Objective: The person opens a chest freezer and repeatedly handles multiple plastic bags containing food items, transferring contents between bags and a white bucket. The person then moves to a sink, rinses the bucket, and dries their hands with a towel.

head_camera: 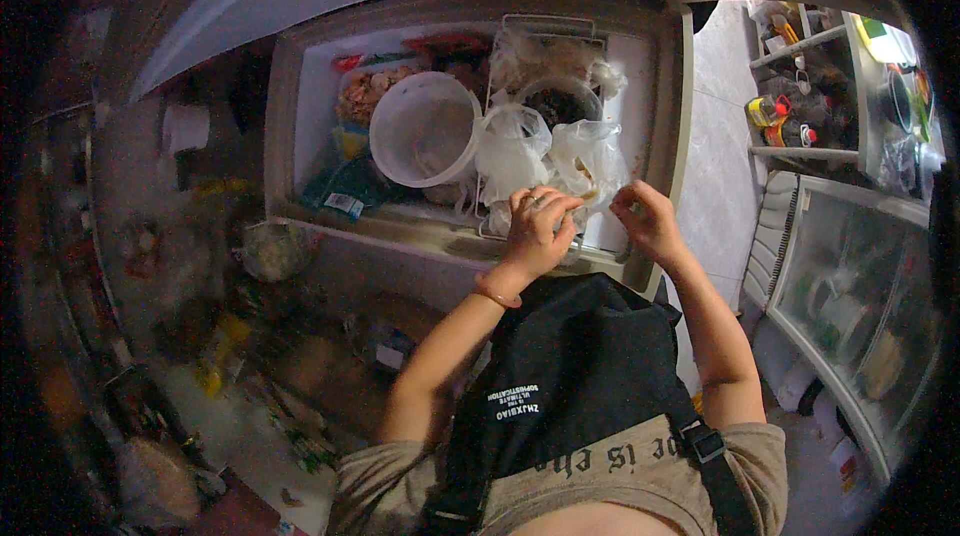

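My left hand, with a ring and a bracelet on it, is over the front of an open chest freezer. Its index fingertip meets a small brownish piece at the near side of a clear plastic bag. Whether the fingers grip that piece or the bag's film is not plain. To the right, my right hand has its fingers curled together close to the bag's edge; anything pinched there is too small to make out. A second, whitish plastic bag sits just left, over a white wire basket.
Left of the bags stands a translucent plastic tub. Behind the bags is a round container of dark contents. A dark green bag lies at the freezer's left. Shelves with bottles and a glass-fronted cabinet stand at the right.
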Available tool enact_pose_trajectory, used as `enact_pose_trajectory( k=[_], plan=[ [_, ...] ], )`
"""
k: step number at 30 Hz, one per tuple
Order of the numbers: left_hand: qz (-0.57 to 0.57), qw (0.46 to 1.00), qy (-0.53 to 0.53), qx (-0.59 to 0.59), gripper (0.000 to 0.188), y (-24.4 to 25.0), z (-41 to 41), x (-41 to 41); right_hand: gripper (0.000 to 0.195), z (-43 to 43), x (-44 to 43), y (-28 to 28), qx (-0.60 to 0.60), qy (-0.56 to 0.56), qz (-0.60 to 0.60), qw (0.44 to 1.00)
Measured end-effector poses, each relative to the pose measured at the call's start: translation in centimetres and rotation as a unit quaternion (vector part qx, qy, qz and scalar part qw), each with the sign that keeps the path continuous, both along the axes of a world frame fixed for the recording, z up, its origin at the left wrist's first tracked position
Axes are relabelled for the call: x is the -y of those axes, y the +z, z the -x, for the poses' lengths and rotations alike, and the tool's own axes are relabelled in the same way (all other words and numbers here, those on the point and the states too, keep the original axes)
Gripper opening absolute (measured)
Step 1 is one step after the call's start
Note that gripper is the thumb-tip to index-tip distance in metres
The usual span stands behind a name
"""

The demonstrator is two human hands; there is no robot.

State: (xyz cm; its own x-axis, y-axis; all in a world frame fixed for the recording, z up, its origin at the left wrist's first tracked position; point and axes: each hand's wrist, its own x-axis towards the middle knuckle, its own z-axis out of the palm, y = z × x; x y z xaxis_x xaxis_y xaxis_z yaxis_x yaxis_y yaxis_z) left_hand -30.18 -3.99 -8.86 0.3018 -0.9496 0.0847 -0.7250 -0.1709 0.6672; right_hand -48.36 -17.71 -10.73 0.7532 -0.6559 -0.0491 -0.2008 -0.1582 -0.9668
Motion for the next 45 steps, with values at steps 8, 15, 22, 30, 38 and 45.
enact_pose_trajectory(
  k=[8, 15, 22, 30, 38, 45],
  plan=[
    [-0.003, 0.991, -0.010, 0.135, 0.020, -2.2, 1.6, 3.5, 0.011, 0.6, 0.1, -1.2, 0.054, -0.080, -0.247, 0.964],
    [0.065, 0.985, -0.017, 0.161, 0.016, -2.1, 0.4, 2.7, 0.011, 0.5, 0.7, -2.0, 0.072, -0.161, -0.248, 0.953],
    [0.037, 0.983, -0.002, 0.177, 0.016, -1.5, 1.7, 3.9, 0.011, 0.5, 0.8, -2.9, 0.083, -0.159, -0.276, 0.944],
    [0.073, 0.980, -0.041, 0.180, 0.023, -1.7, 0.5, 2.5, 0.011, 1.4, 0.8, -2.7, 0.080, -0.171, -0.302, 0.934],
    [-0.094, 0.967, -0.088, 0.219, 0.026, -0.4, -0.7, -2.3, 0.013, 0.7, 0.8, 0.5, -0.007, -0.187, 0.066, 0.980],
    [-0.127, 0.925, -0.131, 0.333, 0.016, -0.1, -2.3, -3.3, 0.026, -4.4, -4.1, -1.2, -0.229, 0.276, 0.227, 0.905]
  ],
)
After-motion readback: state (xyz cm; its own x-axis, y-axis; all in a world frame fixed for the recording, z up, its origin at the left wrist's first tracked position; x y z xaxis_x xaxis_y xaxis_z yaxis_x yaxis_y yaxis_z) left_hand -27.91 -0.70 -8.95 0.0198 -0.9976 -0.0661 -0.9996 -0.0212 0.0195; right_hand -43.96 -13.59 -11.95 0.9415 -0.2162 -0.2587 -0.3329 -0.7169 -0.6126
